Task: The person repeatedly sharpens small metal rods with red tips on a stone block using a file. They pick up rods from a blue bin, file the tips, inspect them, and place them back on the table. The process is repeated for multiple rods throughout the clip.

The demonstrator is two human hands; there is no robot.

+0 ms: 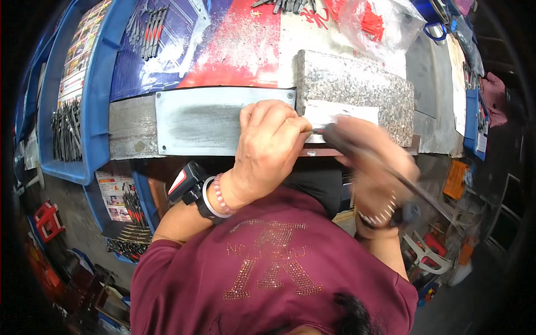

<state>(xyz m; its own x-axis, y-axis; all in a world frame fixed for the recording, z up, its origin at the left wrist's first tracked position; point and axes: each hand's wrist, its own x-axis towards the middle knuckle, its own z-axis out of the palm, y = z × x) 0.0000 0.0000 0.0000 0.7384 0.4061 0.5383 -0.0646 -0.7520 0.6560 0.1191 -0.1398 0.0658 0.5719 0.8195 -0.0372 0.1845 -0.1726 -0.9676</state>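
Observation:
My left hand point(269, 139) is closed at the left end of a speckled stone block point(357, 78). Its thumb and forefinger pinch a thin dark piece point(316, 131), mostly hidden by the fingers. My right hand point(385, 162) is smeared by motion and wraps a long dark tool point(405, 180). The tool's thick end lies close to the pinched piece, and its thin end points down to the right. Motion blur hides what kind of tool it is. Beneath both hands, a white sheet point(365, 113) rests on the block's near side.
Left of the block, a smudged pale plate point(195, 124) is fixed to the bench. A blue crate point(96, 95) holds several dark slim parts point(68, 131). More such parts point(154, 33) lie on the blue sheet. Red pieces fill a clear bag point(385, 25) at the back.

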